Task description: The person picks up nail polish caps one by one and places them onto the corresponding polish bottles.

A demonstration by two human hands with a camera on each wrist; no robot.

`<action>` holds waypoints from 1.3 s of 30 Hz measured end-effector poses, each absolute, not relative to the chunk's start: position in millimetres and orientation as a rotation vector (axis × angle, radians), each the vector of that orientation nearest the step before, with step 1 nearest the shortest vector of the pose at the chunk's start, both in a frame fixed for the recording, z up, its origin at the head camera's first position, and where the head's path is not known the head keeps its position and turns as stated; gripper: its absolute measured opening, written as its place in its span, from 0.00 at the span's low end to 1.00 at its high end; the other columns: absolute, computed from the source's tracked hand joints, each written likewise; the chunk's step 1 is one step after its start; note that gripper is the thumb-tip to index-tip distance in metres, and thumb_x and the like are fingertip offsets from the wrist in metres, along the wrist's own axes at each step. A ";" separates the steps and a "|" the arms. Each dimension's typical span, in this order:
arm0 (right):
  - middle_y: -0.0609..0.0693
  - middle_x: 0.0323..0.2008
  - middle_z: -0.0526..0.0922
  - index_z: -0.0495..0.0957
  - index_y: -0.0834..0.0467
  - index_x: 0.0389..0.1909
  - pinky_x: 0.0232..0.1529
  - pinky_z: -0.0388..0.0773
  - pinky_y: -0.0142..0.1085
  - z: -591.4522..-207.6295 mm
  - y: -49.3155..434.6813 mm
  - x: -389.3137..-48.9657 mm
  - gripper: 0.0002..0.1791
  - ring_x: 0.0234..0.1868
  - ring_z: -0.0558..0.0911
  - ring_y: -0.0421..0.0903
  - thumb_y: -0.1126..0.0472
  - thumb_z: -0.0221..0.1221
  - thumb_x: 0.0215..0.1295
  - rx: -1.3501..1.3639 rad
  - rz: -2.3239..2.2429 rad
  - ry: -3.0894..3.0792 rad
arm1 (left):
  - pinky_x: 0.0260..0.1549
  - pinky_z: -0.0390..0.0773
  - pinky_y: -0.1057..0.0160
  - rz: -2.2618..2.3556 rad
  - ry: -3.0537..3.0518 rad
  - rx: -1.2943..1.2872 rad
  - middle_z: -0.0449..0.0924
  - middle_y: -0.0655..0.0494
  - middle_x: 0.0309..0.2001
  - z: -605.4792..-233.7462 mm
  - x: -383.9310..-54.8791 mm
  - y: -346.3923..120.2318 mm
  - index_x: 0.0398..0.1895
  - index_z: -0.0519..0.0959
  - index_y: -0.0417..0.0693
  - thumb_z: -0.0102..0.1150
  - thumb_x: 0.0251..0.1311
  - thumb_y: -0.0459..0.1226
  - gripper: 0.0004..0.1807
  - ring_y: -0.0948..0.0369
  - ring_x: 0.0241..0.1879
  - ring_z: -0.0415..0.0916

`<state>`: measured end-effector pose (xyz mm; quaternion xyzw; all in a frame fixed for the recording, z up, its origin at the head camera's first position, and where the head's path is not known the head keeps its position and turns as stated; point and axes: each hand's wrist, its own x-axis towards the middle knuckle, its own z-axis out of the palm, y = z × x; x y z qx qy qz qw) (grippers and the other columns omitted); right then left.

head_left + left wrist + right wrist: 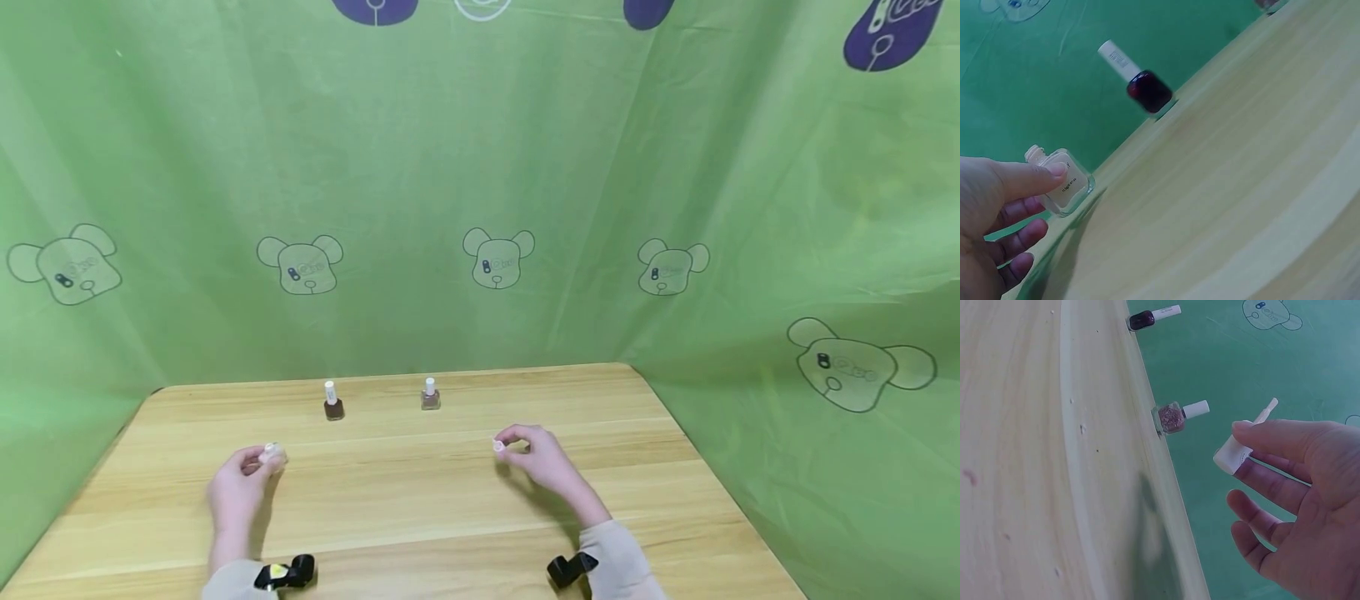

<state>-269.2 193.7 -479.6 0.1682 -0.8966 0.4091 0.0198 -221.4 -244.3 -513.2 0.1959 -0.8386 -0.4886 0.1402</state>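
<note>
My left hand pinches a small clear glass nail polish bottle with cream-coloured polish between thumb and fingers. Its threaded neck is bare, and it is held tilted near the table's left side. Over on the right, my right hand holds a white nail polish cap between thumb and fingers. From the cap sticks a brush with a pale, polish-coated tip. The two hands are well apart, with bottle and cap separate. The remaining fingers of each hand are loosely bent.
A dark red nail polish bottle with a white cap stands upright toward the back of the wooden table. Right of it stands a glittery pinkish bottle, also capped. A green curtain with bear drawings hangs behind and beside the table.
</note>
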 end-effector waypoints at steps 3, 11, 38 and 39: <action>0.50 0.42 0.86 0.83 0.54 0.41 0.52 0.78 0.53 -479.5 191.7 -268.7 0.09 0.50 0.79 0.52 0.62 0.66 0.59 0.517 1.255 -2.786 | 0.51 0.76 0.44 -1.419 -2.428 0.542 0.78 0.31 0.53 -512.3 -224.6 -237.2 0.56 0.74 0.35 0.65 0.60 0.41 0.25 0.40 0.51 0.78; 0.47 0.40 0.86 0.83 0.52 0.40 0.51 0.78 0.52 -478.1 187.7 -266.9 0.09 0.48 0.79 0.50 0.61 0.66 0.58 0.515 1.217 -2.795 | 0.35 0.75 0.68 -1.398 -2.475 0.454 0.82 0.36 0.47 -510.0 -234.4 -216.2 0.54 0.77 0.38 0.66 0.59 0.42 0.23 0.48 0.45 0.80; 0.44 0.38 0.85 0.83 0.50 0.38 0.49 0.75 0.45 -472.8 184.9 -263.3 0.09 0.45 0.78 0.47 0.62 0.68 0.55 0.501 1.213 -2.791 | 0.39 0.77 0.60 -1.373 -2.534 0.077 0.84 0.48 0.41 -504.1 -257.4 -128.9 0.48 0.81 0.42 0.70 0.53 0.39 0.19 0.56 0.40 0.77; 0.44 0.38 0.85 0.83 0.50 0.38 0.50 0.75 0.46 -472.3 185.0 -263.3 0.09 0.46 0.78 0.46 0.62 0.68 0.55 0.497 1.217 -2.790 | 0.40 0.77 0.60 -1.365 -2.531 0.063 0.84 0.48 0.41 -503.8 -257.6 -125.8 0.47 0.82 0.42 0.70 0.53 0.39 0.18 0.56 0.40 0.77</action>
